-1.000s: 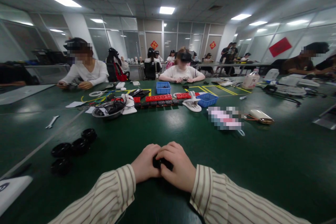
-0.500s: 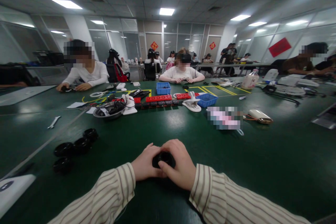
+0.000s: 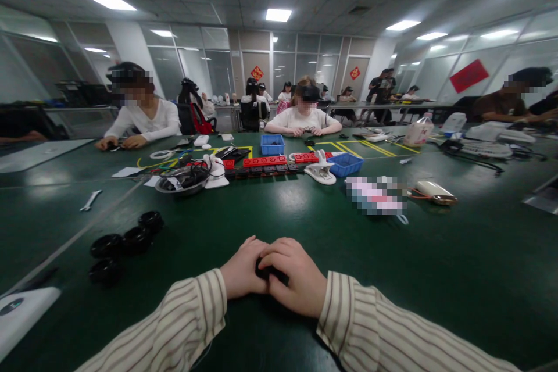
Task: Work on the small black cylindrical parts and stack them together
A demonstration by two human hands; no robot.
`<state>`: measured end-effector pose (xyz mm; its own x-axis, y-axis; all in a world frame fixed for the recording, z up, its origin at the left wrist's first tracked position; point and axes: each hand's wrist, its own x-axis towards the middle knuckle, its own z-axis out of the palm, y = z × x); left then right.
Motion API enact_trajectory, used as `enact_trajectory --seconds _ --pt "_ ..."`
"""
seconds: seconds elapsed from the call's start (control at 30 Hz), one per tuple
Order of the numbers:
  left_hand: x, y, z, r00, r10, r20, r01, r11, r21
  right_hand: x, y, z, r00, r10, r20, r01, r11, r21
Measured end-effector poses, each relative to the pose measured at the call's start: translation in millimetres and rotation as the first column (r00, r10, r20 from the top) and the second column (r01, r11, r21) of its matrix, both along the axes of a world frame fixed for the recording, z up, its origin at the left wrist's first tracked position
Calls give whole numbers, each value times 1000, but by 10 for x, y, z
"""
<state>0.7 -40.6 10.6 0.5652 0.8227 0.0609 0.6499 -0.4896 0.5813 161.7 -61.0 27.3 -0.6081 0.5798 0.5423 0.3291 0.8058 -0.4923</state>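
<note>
Both my hands meet at the near middle of the table around a round, glossy black part [image 3: 275, 272], mostly covered by fingers. My left hand [image 3: 243, 268] is wrapped round its left side. My right hand [image 3: 298, 276] lies over it from the right, its fingers curled across the top and the thumb at the near side. To the left, several similar black round parts [image 3: 136, 239] with hollow middles sit close together on the green table [image 3: 209, 226].
A wrench [image 3: 90, 201] lies at the left, with a white device [image 3: 26, 317] at the near left edge. Farther off are a metal bowl of cables [image 3: 183, 185], red power strips [image 3: 264, 161], a white clip stand [image 3: 321, 172] and blue bins [image 3: 346, 164]. Co-workers sit across the table.
My right hand's fingers have moved over the top of the black part, hiding the opening that showed before. My left hand keeps its hold in nearly the same place.
</note>
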Motion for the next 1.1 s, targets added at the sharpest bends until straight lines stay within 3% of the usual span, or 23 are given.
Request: enact_trajectory --seconds 0.13,0.3,0.47,0.6,0.73,0.83,1.1 --pt "-33 27 -23 999 -42 0 42 999 8 6 -3 20 996 94 -8 -94 995 26" --pt "-52 36 -72 998 -61 3 61 998 18 26 -29 38 997 78 -19 -78 997 7" --pt "-55 27 -85 999 -44 17 43 999 33 28 -57 43 993 -81 -86 80 997 -20" --pt "-23 11 -65 1000 1 -16 0 999 51 8 -48 18 973 -229 -32 226 970 -88" --pt "15 -4 -67 998 54 -21 -53 997 53 -22 -33 -5 955 -290 54 295 944 -145" --pt "17 1 -83 998 57 -8 -56 997 44 -22 -19 -3 965 -255 62 261 954 -145" --pt "-70 70 -36 999 -51 6 52 996 -78 8 10 -5 998 24 -57 -28 998 -58"
